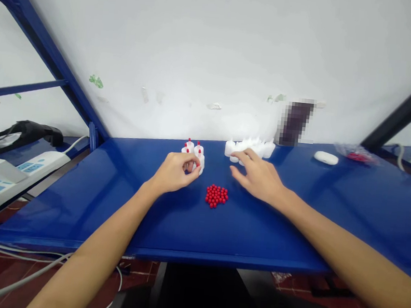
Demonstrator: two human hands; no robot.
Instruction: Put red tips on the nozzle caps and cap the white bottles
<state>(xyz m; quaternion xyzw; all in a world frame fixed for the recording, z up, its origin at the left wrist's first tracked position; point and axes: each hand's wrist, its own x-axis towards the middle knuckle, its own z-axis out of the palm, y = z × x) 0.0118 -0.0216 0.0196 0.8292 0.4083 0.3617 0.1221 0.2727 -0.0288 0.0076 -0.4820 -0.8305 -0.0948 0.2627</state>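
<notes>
At the left of the middle, my left hand [176, 171] is closed, its thumb and fingers pinching the red tip of a small white squeeze bottle [201, 169]. Several more white bottles with red caps [199, 150] stand upright just behind it. My right hand [257, 176] has its thumb and fingers apart and reaches to a group of white bottles without red caps [229, 149]. Its fingertips are at the front of that group; whether they touch one I cannot tell. Between the hands and nearer to me lies a pile of small red caps [216, 195].
The blue table [147, 226] backs onto a white wall. A white oval case [326, 158] and a clear plastic bag with red pieces [358, 156] lie at the right. Power strips [50, 161] and a black strap [43, 133] are on the left, with white cables below.
</notes>
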